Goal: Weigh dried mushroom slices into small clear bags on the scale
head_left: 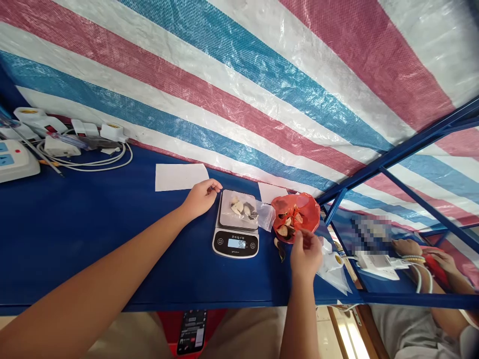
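A digital kitchen scale (235,243) with a lit display stands in the middle of the blue table. On its metal plate lies a small clear plastic bag (265,215) with pale and dark dried slices (243,207) in it. My left hand (202,197) rests just left of the plate, fingers curled in, nothing seen in them. To the right is an open red plastic bag (310,212) holding more dried slices (285,231). At its near edge my right hand (307,252) has its fingers closed; what they hold is hidden. A loose dark-edged slice (280,249) lies between scale and hand.
White paper (179,177) lies behind my left hand. White plugs and cables (82,142) crowd the back left. Clear plastic bags (337,276) lie right of my right hand. Beyond the blue frame (377,167), another person's hands (407,248) are at work. A phone (192,331) is below the table edge.
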`<state>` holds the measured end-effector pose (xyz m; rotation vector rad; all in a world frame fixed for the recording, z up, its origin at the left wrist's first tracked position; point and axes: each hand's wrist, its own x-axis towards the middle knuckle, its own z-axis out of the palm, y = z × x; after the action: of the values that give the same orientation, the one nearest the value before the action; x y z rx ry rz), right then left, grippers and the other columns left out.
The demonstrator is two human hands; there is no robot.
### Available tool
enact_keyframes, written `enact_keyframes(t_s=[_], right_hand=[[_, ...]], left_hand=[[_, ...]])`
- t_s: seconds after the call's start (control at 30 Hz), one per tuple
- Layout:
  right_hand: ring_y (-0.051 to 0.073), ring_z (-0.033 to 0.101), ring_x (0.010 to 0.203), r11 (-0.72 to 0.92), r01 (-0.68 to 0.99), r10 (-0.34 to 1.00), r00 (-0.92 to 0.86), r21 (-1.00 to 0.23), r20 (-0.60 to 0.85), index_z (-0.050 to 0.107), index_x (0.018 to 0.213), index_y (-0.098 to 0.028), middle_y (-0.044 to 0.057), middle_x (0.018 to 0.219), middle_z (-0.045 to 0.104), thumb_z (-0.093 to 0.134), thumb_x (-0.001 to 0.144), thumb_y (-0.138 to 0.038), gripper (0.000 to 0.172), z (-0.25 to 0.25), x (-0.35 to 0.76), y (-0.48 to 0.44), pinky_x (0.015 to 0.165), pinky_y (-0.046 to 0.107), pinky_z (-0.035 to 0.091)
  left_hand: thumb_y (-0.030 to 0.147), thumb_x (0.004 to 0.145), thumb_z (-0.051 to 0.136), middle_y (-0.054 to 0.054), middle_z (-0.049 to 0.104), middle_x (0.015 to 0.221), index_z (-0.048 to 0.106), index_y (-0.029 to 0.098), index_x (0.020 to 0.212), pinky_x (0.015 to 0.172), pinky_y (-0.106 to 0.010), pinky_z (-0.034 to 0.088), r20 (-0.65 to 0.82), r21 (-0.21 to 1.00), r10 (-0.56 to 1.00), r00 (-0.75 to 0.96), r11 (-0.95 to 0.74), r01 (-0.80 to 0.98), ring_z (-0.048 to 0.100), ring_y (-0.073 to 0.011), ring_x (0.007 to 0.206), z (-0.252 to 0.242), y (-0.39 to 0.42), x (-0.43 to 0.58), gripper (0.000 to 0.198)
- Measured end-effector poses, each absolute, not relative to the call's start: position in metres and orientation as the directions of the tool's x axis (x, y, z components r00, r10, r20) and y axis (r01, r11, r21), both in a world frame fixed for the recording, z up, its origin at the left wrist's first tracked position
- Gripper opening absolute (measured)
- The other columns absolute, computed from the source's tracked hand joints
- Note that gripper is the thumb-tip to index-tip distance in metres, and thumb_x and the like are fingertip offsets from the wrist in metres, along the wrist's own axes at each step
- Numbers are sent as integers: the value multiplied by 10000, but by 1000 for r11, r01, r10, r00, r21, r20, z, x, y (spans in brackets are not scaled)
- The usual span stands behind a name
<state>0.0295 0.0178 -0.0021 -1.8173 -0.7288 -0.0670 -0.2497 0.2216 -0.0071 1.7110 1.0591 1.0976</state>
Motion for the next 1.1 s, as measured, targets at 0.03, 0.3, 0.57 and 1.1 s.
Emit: enact_keyframes(t_s=[0.03,0.3,0.57,1.1], right_hand=[[249,662,773,-265,590,526,751,-763,398,709,916,-186,91,873,730,729,803,-583,414,-2,22,8,794,419,534],[219,627,674,-399,758,683,621,-516,384,760,992,-175,112,906,744,552,918,-676,548,-19,-9,-34,678,358,496],[230,664,695,-342,600,575,743,-723,344,761,1023,-207,55,790,737,750,774,-680,535,42,-20,-1,677,349,512],[315,692,967,-100,866,576,452,-490,681,746,1054,-180,136,1048,772,747,828,-687,554,49,-45,27,886,445,525]], left_hand=[[218,789,538,-44,715,922,689,219,912,820,-337,539,243,929,932,268,-303,213,648,-185,828,-7,222,-249,195],[210,789,517,-46,717,939,687,212,928,829,-335,532,259,916,921,289,-330,230,659,-193,865,-8,222,-249,220],[169,797,509,-42,718,941,680,208,917,844,-329,535,231,927,931,282,-299,228,660,-182,854,-3,219,-250,212],[142,837,486,-37,723,965,680,211,945,833,-324,533,234,923,924,303,-309,230,675,-185,898,-7,222,-249,233]])
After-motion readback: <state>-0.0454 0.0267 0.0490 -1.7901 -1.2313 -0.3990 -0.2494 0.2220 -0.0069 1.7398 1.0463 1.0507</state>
